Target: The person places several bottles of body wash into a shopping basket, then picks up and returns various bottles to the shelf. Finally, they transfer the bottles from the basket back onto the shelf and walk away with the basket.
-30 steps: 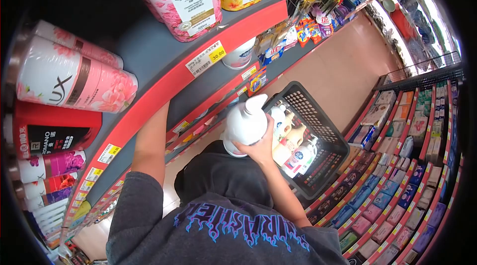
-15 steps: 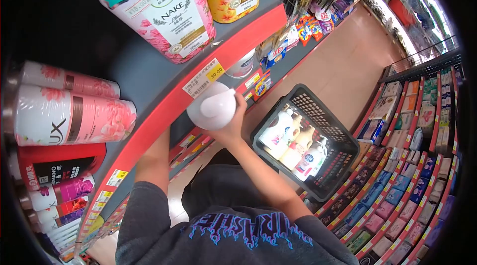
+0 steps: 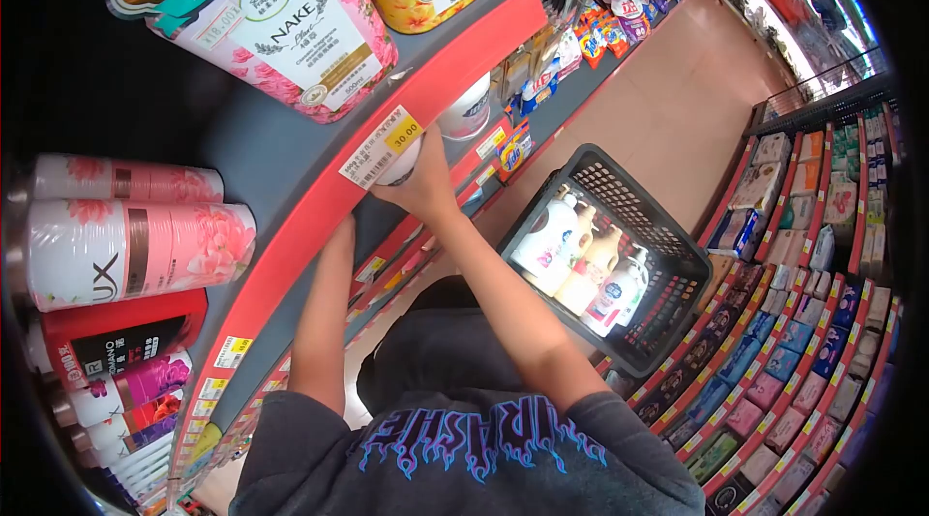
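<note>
My right hand (image 3: 426,179) reaches under the edge of the upper shelf, its fingers curled round a white bottle (image 3: 399,170). Only a small part of that bottle shows; the shelf lip and price label cover the rest. My left forearm (image 3: 326,322) goes up beneath the same shelf, where the hand is hidden, so its fingers cannot be seen. Just beyond my right hand a white tub (image 3: 468,112) stands on the lower shelf.
A dark shopping basket (image 3: 668,347) holding several pump bottles (image 3: 587,264) stands on the floor to the right. Pink NAKE bottles (image 3: 290,27) and wrapped LUX bottles (image 3: 145,250) occupy the upper shelf (image 3: 290,163). Stocked racks (image 3: 774,351) line the aisle's far side.
The white bottle has moved up and inward under the shelf with my right hand, and is now mostly hidden. My left forearm has shifted slightly right. The view has shifted a little.
</note>
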`<action>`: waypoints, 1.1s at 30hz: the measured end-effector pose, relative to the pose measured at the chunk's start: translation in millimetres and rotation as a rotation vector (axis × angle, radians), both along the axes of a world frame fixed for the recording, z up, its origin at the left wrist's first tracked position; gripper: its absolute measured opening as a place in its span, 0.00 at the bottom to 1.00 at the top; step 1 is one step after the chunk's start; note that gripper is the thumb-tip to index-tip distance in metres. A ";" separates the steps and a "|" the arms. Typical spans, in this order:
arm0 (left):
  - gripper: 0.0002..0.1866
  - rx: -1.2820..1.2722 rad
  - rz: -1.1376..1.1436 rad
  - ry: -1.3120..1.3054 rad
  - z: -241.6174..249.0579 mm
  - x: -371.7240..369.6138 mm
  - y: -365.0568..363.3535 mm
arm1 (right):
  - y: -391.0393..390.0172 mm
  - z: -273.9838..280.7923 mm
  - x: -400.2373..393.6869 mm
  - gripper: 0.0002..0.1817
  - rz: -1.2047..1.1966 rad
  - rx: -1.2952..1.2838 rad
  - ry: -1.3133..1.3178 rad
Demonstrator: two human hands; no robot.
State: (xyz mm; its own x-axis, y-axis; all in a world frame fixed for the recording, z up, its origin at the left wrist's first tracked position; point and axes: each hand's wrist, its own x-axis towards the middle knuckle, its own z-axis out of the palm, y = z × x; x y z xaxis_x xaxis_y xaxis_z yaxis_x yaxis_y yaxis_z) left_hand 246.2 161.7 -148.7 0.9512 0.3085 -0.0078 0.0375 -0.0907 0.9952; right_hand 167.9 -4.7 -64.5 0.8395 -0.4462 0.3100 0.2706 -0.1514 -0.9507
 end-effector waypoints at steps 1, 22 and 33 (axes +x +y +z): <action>0.23 -0.007 -0.026 -0.047 -1.5 -18.6 -4.2 | -2.6 -0.4 -2.0 0.54 0.002 -0.043 -0.017; 0.41 -0.023 -0.433 -0.064 27.9 -63.4 -67.0 | -105.9 -146.9 -257.5 0.30 -0.272 -0.071 0.616; 0.40 0.036 -0.372 -0.109 22.1 -69.9 -77.4 | -137.3 -159.4 -288.3 0.27 -0.125 -0.113 0.735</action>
State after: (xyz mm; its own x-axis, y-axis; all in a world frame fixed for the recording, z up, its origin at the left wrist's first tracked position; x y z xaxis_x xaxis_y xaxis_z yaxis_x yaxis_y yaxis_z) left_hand 176.3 84.4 -126.6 0.9928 -0.0598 0.1039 -0.1101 -0.1129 0.9875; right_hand -120.4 -142.0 -223.9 0.7932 -0.5505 -0.2605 -0.4528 -0.2470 -0.8567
